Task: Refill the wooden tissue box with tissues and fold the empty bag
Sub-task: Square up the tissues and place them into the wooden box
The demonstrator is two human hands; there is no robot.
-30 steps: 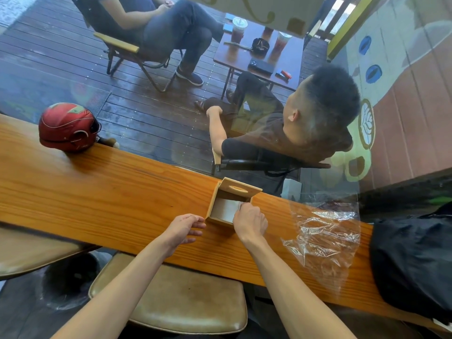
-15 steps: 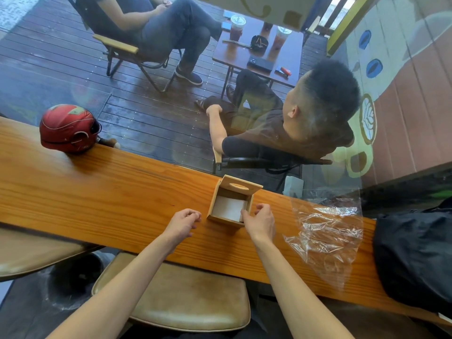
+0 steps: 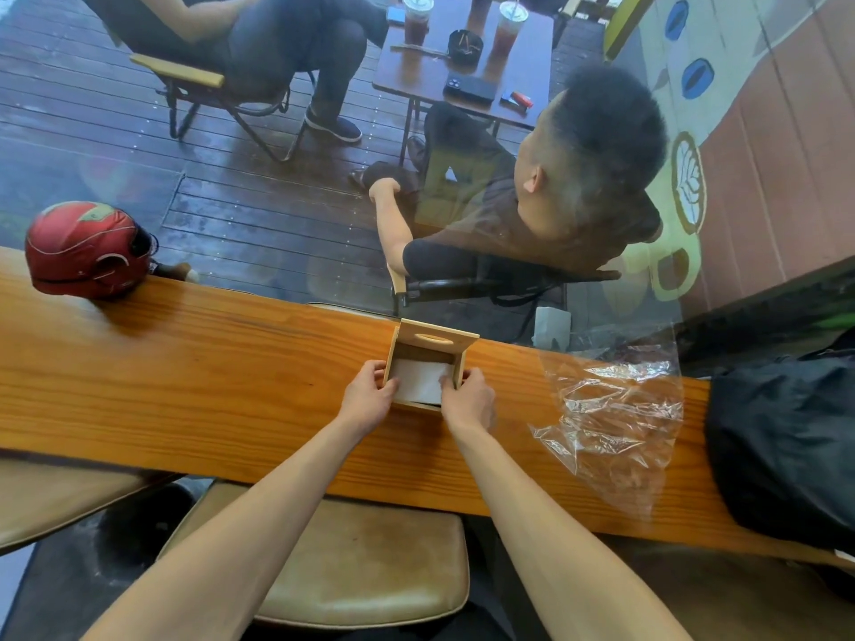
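Both hands, left hand (image 3: 368,400) and right hand (image 3: 467,400), grip the open wooden tissue box (image 3: 430,358), fingers curled on its sides. It sits on a long wooden counter (image 3: 185,377) facing a café window; the empty bag (image 3: 610,418) lies nearby.

Wooden tissue box (image 3: 428,347) seen open, lid raised, white tissues (image 3: 418,380) inside; clear empty bag (image 3: 610,418) laid crumpled right of box.

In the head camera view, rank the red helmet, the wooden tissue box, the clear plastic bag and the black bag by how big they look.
1. black bag, though partly cut off by the frame edge
2. clear plastic bag
3. red helmet
4. wooden tissue box

The helmet sits farther from the camera, so its true size against the box is less certain.
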